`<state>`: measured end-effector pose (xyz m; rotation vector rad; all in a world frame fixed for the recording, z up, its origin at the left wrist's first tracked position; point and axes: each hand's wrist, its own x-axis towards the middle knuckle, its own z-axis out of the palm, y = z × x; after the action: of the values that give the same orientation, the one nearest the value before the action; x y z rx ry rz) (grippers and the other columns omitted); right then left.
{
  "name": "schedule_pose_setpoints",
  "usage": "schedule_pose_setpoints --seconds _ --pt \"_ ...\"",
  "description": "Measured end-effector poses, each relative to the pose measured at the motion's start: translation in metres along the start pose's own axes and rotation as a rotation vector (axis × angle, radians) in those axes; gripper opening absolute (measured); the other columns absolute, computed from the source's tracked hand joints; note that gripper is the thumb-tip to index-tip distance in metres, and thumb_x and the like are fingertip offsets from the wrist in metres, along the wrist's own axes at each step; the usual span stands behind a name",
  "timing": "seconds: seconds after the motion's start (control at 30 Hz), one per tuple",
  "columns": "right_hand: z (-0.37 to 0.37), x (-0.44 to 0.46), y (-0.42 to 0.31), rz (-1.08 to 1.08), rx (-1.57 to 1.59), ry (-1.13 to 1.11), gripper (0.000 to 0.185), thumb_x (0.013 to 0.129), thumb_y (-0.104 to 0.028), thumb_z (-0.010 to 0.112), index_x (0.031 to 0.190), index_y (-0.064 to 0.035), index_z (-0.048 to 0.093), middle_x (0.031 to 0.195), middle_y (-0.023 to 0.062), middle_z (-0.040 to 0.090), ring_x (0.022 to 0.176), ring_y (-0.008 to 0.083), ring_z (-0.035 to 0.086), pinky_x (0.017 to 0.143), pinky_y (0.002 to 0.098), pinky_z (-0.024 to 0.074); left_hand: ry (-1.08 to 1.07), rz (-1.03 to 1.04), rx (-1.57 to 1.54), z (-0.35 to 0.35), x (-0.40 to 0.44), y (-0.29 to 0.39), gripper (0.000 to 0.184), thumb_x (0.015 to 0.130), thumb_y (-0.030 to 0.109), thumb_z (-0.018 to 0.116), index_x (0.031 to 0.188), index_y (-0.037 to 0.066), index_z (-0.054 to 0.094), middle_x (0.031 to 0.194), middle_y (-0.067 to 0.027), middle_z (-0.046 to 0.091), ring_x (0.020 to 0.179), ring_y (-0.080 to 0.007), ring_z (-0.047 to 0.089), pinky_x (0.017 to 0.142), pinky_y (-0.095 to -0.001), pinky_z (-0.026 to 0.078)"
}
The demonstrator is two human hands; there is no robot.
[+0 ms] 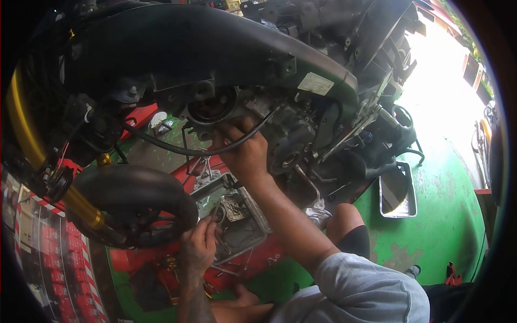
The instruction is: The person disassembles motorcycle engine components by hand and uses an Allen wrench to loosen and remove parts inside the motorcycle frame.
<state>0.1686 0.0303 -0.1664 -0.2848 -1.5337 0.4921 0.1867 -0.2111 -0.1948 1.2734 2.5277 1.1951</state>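
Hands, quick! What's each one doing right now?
Left hand: fingers curled at a round metal part; grip can't be told.
Right hand: fingers bent at the engine; can't tell if holding anything.

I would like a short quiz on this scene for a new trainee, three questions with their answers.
1. Which hand reaches up to the engine?
2. True or false: in the picture, the black wheel is left of the engine.
3. The floor beside the tray at the picture's right is mostly: a) blue, b) green, c) yellow.

Key: 1. The right hand; 2. true; 3. b.
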Motion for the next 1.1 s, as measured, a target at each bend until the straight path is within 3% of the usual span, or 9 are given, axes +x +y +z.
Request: schedule_pose_setpoints --seconds 0.13,0.57,0.67,1.1 --pt "-0.002 0.0 -0.002 0.068 0.045 -0.069 0.028 0.077 -0.017 0.081 0.104 -0.0135 0.072 0.095 0.007 0.063 0.082 0.0307 0.068 0.071 0.0437 0.0557 0.013 0.045 0.004 0.002 -0.001 -0.006 0.019 0.102 0.004 0.055 0.112 -0.006 0.068 0.077 -0.0103 0.073 0.057 -0.0145 0.065 0.053 -0.0295 0.051" --pt "0.0 -0.002 0.001 0.038 0.047 -0.055 0.024 0.078 -0.016 0.083 0.098 -0.0117 0.072 0.094 0.0079 0.064 0.079 0.0304 0.068 0.066 0.0424 0.0553 -0.011 0.088 0.058 -0.001 0.0 -0.007 0.018 0.102 0.008 0.058 0.113 -0.004 0.067 0.078 -0.0097 0.073 0.057 -0.0179 0.068 0.053 -0.0322 0.053" --pt "-0.001 -0.002 0.0 0.017 0.04 -0.025 0.022 0.078 -0.016 0.083 0.097 -0.0117 0.072 0.093 0.0078 0.064 0.078 0.0304 0.068 0.065 0.0424 0.055 -0.021 0.047 0.047 -0.002 -0.001 -0.002 0.019 0.102 0.01 0.057 0.114 -0.002 0.066 0.082 -0.0144 0.074 0.072 -0.0312 0.074 0.062 -0.0403 0.056" --pt "0.001 0.002 -0.005 -0.009 -0.026 0.0 0.025 0.076 -0.012 0.084 0.099 -0.0123 0.074 0.09 0.0071 0.066 0.078 0.0289 0.069 0.064 0.0398 0.0558 0.007 0.093 0.046 -0.003 0.0 -0.002 0.017 0.1 0.009 0.061 0.112 -0.002 0.067 0.079 -0.0138 0.074 0.073 -0.0313 0.075 0.063 -0.04 0.057"
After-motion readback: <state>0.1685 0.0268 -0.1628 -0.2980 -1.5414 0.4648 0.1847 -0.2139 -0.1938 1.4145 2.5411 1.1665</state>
